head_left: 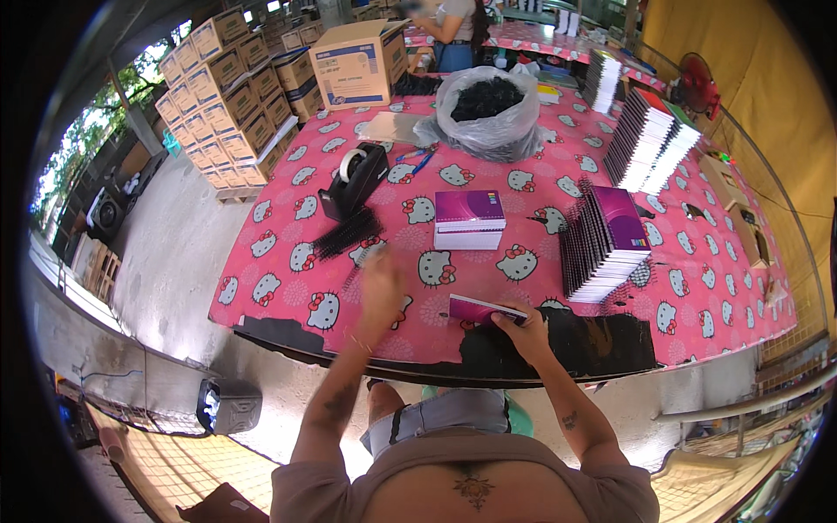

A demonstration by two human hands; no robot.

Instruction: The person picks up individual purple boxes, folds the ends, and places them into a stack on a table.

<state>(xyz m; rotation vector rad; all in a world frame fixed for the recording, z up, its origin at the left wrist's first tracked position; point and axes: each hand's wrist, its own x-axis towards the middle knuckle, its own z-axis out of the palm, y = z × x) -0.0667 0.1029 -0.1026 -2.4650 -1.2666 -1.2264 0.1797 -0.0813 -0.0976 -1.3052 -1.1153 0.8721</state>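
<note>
My right hand grips a small purple-covered notebook above the near edge of the table. Left of it, my left hand is blurred by motion, its fingers drawn together on a thin black binding coil. A heap of black binding coils lies just beyond that hand. Farther off, in front of me, sits a short stack of purple notebooks. To the right of my right hand stands a taller stack of coil-bound purple notebooks.
A black tape dispenser stands behind the coils, with blue-handled pliers nearby. A plastic bag of black coils, a cardboard box and more notebook stacks are farther back. Boxes are piled at left; another person stands beyond.
</note>
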